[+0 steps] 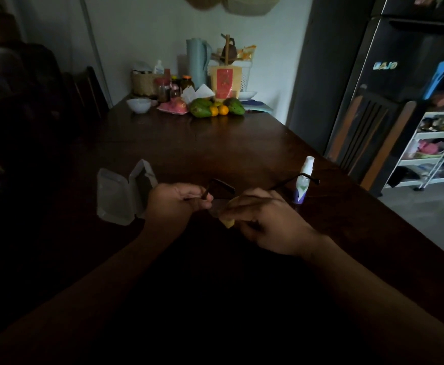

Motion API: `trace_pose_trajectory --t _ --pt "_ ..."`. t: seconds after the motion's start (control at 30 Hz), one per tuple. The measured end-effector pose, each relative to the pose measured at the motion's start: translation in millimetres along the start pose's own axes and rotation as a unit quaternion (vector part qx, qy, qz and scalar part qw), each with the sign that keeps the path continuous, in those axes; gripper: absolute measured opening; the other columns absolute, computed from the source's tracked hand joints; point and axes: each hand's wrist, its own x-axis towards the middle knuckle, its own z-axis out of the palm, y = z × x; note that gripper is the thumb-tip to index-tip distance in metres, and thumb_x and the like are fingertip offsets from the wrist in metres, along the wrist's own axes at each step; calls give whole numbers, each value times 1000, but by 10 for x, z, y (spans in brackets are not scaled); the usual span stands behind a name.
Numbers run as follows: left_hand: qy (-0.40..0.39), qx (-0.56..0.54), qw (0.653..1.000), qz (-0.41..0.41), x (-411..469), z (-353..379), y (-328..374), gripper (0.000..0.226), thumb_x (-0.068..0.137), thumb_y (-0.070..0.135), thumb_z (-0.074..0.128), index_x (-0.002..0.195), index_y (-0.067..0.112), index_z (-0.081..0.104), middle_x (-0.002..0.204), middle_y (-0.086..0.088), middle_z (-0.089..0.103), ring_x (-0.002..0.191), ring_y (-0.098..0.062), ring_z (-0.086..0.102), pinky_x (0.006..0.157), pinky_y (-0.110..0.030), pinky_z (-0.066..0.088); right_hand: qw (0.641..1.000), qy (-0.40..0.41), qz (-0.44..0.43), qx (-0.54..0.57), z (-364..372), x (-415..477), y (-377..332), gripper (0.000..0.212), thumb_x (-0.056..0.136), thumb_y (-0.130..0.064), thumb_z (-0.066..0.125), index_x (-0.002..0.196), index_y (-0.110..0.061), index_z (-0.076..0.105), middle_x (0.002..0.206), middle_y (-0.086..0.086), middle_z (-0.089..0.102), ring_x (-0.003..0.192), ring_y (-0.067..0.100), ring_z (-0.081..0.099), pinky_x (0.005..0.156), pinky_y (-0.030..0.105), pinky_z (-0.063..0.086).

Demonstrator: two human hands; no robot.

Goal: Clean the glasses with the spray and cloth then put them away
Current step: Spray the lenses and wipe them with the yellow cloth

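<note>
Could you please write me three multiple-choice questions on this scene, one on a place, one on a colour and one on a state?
1. Where does the case lie?
A. On the table, left of the left hand
B. On top of the fridge
C. On the white trolley

2. What colour is the cloth in the right hand?
A. Blue
B. Yellow
C. Red

3. How is the spray placed?
A. Lying flat
B. Held in the air
C. Standing upright on the table

Answers:
1 A: the case lies open on the table beside the left hand.
2 B: a yellow corner shows below the right hand.
3 C: it stands behind the glasses, with no hand on it.
</note>
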Motion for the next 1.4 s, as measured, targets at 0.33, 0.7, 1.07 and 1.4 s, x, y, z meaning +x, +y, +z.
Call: trace_pose_trajectory --t 0.33,0.7,1.07,1.4 --pt "-8 -8 1000 -1 -5 17 11 31 69 -2 77 67 29 76 78 7 77 80 -9 72 79 -23 53 1000 -3 18 -10 -6 -5 73 56 86 -19 57 135 -45 54 139 -22 53 132 7 39 98 46 41" --pt "-16 -32 999 -5 -28 36 47 20 72 -6 73 74 14 74 77 5 76 76 -7 71 70 -15 52 999 10 28 -17 47 31 46 54 89 -33 55 138 -51 42 141 -25 48 130 8 37 93 40 38" --pt "-10 -38 999 -22 -10 20 60 16 74 -4 71 77 12 72 73 8 75 73 -3 70 69 -13 51 1000 -7 -2 24 48 63 -17 58 88 -28 59 142 -42 46 145 -23 47 133 7 39 104 49 40" --pt "4 -50 999 9 -4 5 25 21 73 -8 71 78 12 73 74 8 76 71 -3 71 65 -11 51 1000 -6 -17 -8 121 100 -78 57 92 -23 58 146 -36 44 152 -18 41 132 17 36 98 51 42"
